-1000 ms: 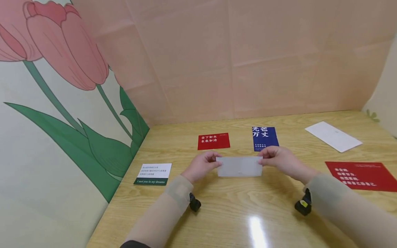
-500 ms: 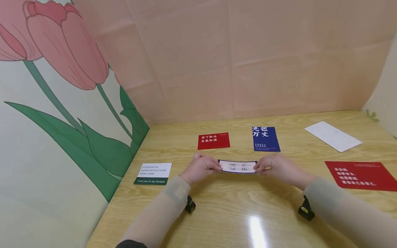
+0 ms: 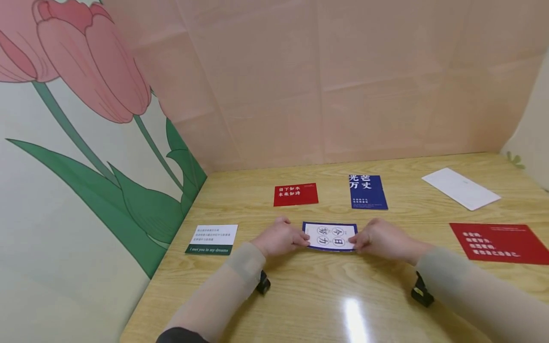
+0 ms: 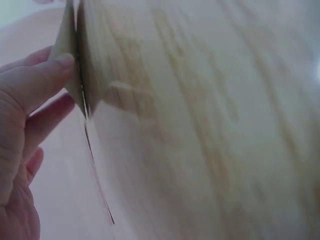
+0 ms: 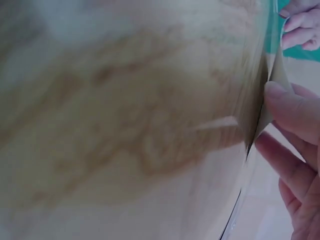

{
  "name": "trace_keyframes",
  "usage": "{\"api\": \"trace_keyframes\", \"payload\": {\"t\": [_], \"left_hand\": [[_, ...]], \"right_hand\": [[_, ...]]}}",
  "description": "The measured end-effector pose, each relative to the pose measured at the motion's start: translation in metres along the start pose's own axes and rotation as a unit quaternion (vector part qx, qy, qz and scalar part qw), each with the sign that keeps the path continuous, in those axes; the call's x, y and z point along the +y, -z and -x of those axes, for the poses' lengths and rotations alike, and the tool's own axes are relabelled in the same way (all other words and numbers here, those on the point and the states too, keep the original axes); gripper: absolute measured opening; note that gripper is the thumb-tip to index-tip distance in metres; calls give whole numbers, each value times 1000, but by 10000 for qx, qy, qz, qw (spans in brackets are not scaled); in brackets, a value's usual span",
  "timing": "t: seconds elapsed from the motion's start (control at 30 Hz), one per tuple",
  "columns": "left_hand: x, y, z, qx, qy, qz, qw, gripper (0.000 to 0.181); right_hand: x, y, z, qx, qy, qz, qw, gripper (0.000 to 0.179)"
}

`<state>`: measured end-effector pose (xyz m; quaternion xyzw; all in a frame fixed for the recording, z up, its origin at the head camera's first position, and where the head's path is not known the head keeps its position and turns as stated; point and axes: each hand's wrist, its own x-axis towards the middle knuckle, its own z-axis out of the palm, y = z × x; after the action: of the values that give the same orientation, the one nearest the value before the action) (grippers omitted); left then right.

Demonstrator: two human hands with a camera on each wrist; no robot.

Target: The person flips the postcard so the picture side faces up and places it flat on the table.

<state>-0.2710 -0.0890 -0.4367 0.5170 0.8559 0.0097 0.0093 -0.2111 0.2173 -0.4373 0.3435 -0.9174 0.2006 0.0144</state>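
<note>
In the head view a white card [image 3: 330, 231] with a blue border and circled characters lies nearly flat, low over the wooden table [image 3: 300, 305] at the middle. My left hand [image 3: 280, 237] pinches its left end between thumb and fingers. The right end is pinched by my right hand [image 3: 386, 239] in the same way. In the left wrist view the card [image 4: 66, 42] shows edge-on, slightly bent, its near edge at or just above the tabletop. The right wrist view shows the card [image 5: 280, 75] likewise; whether it touches the table I cannot tell.
Behind the hands lie a small red card [image 3: 296, 194] and a blue card [image 3: 368, 193]. To the right are a blank white card [image 3: 461, 188] and a larger red card [image 3: 502, 243]. A white-and-green card [image 3: 211, 239] lies left. Fabric backdrops [image 3: 317, 85] border the table.
The card has tipped from its blank side facing me to its printed side facing up. Both hands have turned and lowered slightly with it, keeping hold. The other cards have not moved.
</note>
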Motion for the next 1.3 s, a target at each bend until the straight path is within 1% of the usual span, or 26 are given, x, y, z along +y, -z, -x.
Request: {"api": "trace_keyframes", "payload": {"t": [0.1,0.23,0.33,0.47,0.63,0.9,1.07,1.17,1.3], "left_hand": [[2,-1,-1,-195,-142,-189,9995,26],[6,0,-1,-421,-171,-140,9989,28],[8,1,0,-493,-200,-96,9985,28],[10,2,0,-572,-153,-75,9982,28],[11,1,0,-717,-55,-90,9974,28],[12,2,1,-886,83,-17,9960,31],[16,4,3,-1072,180,-142,9940,34],[20,5,5,-1137,142,-279,9930,34],[25,6,8,-1230,11,-394,9916,34]], "right_hand": [[0,-1,1,-92,206,247,9994,18],[-2,-1,1,-129,408,505,9978,17],[-2,0,1,-97,547,577,9968,17],[-1,0,1,-101,666,582,9960,18],[-2,-1,2,-303,643,634,9955,15],[-7,0,2,-557,266,496,9969,16],[-9,1,2,-694,213,606,9955,12],[-11,2,1,-817,195,780,9934,9],[-13,3,0,-964,42,995,9903,21]]}}
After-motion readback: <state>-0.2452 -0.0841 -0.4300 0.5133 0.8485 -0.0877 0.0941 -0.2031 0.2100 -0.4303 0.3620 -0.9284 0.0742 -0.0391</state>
